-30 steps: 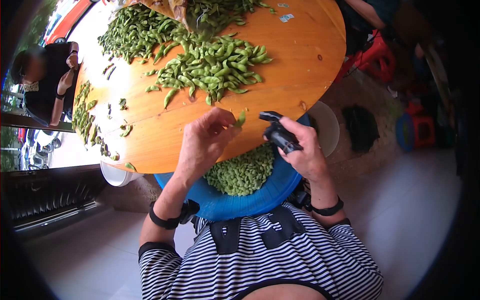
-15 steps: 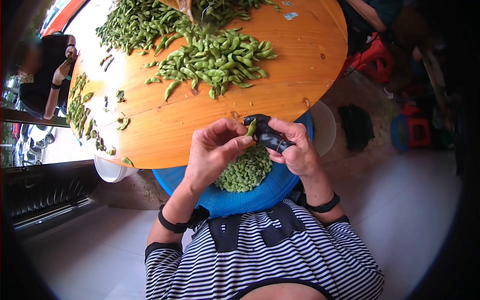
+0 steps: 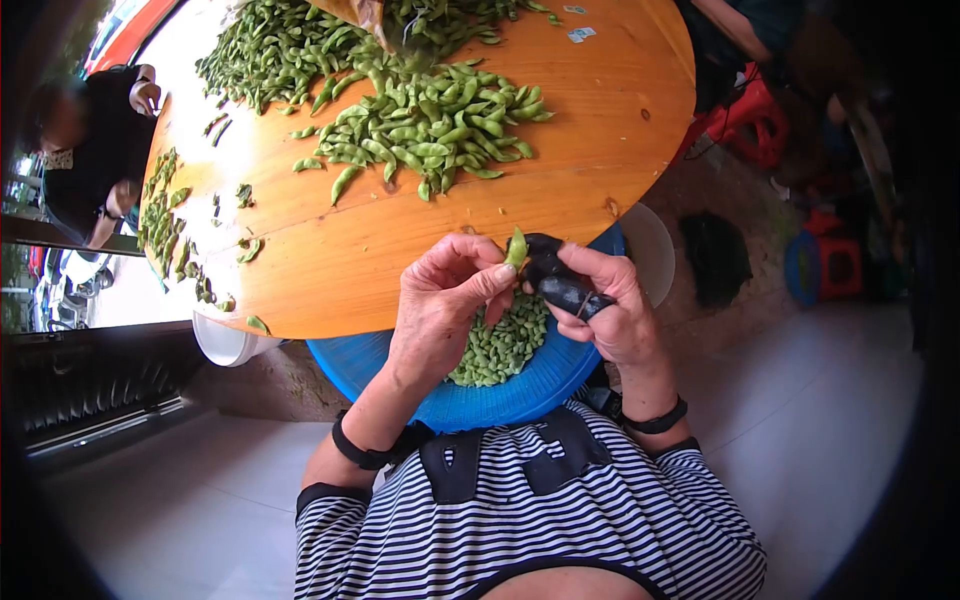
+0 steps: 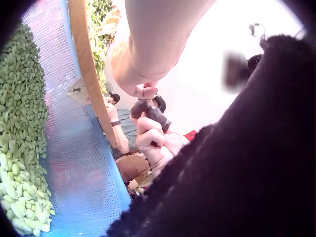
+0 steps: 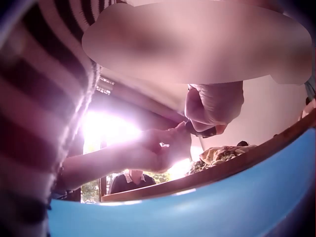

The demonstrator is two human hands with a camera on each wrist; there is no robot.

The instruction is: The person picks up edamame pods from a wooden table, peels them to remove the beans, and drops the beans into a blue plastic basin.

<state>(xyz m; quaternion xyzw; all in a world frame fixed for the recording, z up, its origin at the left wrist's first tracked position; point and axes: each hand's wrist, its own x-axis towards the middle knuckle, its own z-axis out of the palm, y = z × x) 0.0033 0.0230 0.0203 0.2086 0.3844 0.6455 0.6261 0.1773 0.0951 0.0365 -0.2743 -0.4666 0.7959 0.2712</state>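
Observation:
In the head view, the left hand (image 3: 440,300) pinches a green pod (image 3: 516,248) between thumb and fingers, its tip pointing up. The right hand (image 3: 620,305) grips a black object (image 3: 570,292) with curled fingers; its dark upper end touches or nearly touches the pod. Both hands are close together over the near table edge and the blue basket (image 3: 480,405), which holds shelled green beans (image 3: 500,350). In the left wrist view the right hand (image 4: 155,143) holds the black object (image 4: 153,112). The pod is hidden in both wrist views.
A heap of pods (image 3: 430,125) lies on the round wooden table (image 3: 600,120), with a larger pile (image 3: 270,55) behind. White buckets (image 3: 225,340) stand below the table. Another person (image 3: 95,150) sits at the far left; red stools (image 3: 755,120) are at the right.
Over the last second the left hand has moved right and brought the pod to the black object. Since half a second ago both hands have shifted slightly right. The seated person's hands have moved apart.

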